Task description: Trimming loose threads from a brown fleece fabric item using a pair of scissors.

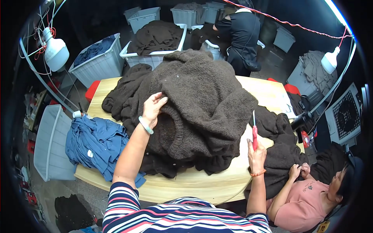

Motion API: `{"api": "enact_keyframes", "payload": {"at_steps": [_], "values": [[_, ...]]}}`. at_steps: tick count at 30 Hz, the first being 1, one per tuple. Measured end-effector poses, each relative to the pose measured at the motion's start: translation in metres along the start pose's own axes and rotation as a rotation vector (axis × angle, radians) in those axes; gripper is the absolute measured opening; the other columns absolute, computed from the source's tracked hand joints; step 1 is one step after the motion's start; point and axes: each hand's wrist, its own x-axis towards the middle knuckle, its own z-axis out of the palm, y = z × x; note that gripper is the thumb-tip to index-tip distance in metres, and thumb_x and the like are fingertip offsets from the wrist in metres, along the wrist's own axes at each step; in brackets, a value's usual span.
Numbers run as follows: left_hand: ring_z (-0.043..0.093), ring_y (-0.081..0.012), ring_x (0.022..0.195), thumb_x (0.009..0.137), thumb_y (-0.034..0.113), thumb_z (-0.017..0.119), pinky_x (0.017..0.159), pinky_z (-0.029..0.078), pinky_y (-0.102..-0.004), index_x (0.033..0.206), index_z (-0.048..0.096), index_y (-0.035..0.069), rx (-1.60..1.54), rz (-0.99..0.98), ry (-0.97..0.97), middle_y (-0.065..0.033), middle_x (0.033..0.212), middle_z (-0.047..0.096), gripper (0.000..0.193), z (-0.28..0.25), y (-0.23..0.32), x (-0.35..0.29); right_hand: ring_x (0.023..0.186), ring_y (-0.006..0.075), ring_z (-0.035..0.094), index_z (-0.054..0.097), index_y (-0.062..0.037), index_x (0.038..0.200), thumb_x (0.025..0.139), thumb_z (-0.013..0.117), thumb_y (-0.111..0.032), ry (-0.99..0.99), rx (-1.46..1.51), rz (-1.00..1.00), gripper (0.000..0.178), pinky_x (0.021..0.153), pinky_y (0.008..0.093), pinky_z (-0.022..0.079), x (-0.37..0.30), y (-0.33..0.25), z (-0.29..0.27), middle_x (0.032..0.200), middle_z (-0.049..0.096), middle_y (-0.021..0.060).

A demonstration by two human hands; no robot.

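Brown cloth (206, 89) at L fingers (156, 97), red-handled tool (255, 136) in R fingers (251, 150)

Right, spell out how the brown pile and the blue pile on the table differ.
The brown pile is much bigger and spreads across the middle; the blue pile is smaller, at the left edge. The brown pile looks fuzzy, the blue pile smooth. The left hand is at the brown pile; neither hand is on the blue pile. Both are rumpled cloth on the table.
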Motion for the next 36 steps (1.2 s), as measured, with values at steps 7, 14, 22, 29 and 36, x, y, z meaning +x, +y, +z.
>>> {"api": "enact_keyframes", "payload": {"at_steps": [7, 14, 22, 29, 36], "values": [[0.062, -0.0254, 0.112, 0.097, 0.021, 0.06, 0.097, 0.051, -0.0466, 0.13, 0.055, 0.008, -0.735, -0.368, -0.273, -0.0076, 0.122, 0.064, 0.036, 0.022, 0.03, -0.059, 0.076, 0.0372, 0.064, 0.06, -0.0013, 0.102, 0.094, 0.066, -0.024, -0.053, 0.376, -0.081, 0.025, 0.068, 0.0416, 0.05, -0.035, -0.061, -0.037, 0.087, 0.064, 0.019], [0.064, -0.0131, 0.094, 0.094, 0.008, 0.064, 0.087, 0.052, -0.0297, 0.114, 0.065, 0.002, -0.482, 0.075, -0.081, -0.003, 0.107, 0.069, 0.02, 0.036, 0.022, -0.082, 0.086, 0.0369, 0.06, 0.055, -0.0034, 0.117, 0.084, 0.07, -0.011, -0.352, 0.096, -0.538, 0.037, 0.077, 0.0439, 0.048, -0.055, -0.123, -0.034, 0.096, 0.062, 0.0172], [0.059, -0.0048, 0.087, 0.09, 0.001, 0.068, 0.081, 0.047, -0.0206, 0.098, 0.071, 0.001, -0.171, 0.251, 0.004, 0.0016, 0.095, 0.068, 0.009, 0.007, -0.037, -0.067, 0.065, 0.0366, 0.065, 0.054, -0.0076, 0.101, 0.09, 0.067, -0.026, -0.648, -0.042, -0.51, 0.025, 0.059, 0.0461, 0.049, -0.083, -0.131, -0.025, 0.067, 0.063, 0.0156], [0.056, -0.0051, 0.087, 0.089, 0.0, 0.068, 0.081, 0.043, -0.0194, 0.095, 0.068, -0.003, 0.127, 0.349, -0.002, 0.0022, 0.094, 0.063, 0.006, 0.017, -0.038, -0.077, 0.059, 0.0364, 0.064, 0.053, -0.0082, 0.098, 0.09, 0.067, -0.026, -0.583, -0.047, -0.452, 0.024, 0.055, 0.0465, 0.049, -0.077, -0.15, -0.028, 0.061, 0.061, 0.015], [0.056, -0.007, 0.09, 0.092, 0.0, 0.062, 0.083, 0.043, -0.0203, 0.117, 0.068, -0.002, 0.329, 0.391, -0.054, 0.0004, 0.096, 0.064, 0.026, 0.022, -0.018, -0.081, 0.059, 0.0388, 0.064, 0.052, -0.0074, 0.095, 0.09, 0.066, -0.026, -0.556, -0.062, -0.448, 0.024, 0.056, 0.0471, 0.05, -0.069, -0.154, -0.021, 0.061, 0.06, 0.0176]]}}
